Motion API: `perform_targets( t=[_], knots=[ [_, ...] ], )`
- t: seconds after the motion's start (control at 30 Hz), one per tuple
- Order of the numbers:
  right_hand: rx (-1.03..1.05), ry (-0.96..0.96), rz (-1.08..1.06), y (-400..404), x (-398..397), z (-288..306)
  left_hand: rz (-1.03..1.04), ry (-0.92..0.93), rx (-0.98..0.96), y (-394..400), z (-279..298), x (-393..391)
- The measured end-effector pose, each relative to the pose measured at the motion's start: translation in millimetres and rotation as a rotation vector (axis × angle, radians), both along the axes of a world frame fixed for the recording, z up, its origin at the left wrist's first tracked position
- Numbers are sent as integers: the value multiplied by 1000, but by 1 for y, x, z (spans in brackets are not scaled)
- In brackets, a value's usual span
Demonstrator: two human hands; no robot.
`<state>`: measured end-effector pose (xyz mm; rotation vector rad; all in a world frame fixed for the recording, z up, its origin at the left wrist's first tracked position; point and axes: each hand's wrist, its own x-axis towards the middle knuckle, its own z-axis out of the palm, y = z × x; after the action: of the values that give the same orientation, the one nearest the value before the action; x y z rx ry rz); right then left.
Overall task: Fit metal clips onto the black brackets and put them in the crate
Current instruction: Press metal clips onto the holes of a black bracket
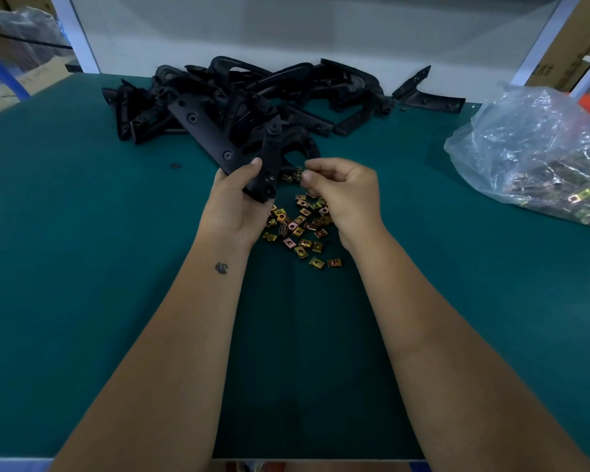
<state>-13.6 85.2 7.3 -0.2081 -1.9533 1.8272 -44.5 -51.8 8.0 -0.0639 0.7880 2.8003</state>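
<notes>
While my left grip (239, 195) is clamped on one black bracket (218, 141), my right grip (341, 189) pinches together beside it, clip inside unconfirmed. Loose metal clips (300, 226) lie just below; bracket pile (252, 97) beyond remains untouched. Crate unseen; early stage, I judge.

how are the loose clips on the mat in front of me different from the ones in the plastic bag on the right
The loose clips lie scattered bare on the green mat, between the two hands; the bagged clips sit heaped inside a crumpled clear plastic bag at the mat's right edge. The loose clips show distinct gold and copper squares with holes; the bagged clips blur behind the plastic. Both look like the same kind of clip.
</notes>
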Motion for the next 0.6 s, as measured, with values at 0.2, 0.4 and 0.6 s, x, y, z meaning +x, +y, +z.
perform_targets(
  t=[0.2, 0.4, 0.6],
  knots=[
    [-308, 50, 126, -4, -1, 3, -38, 29, 1, 6, 0, 3],
    [-339, 57, 101, -5, 0, 6, -89, 54, -38, 11, 0, 7],
    [-396, 72, 99, -6, 1, 8, -90, 47, -65, 11, 1, 8]
  ],
)
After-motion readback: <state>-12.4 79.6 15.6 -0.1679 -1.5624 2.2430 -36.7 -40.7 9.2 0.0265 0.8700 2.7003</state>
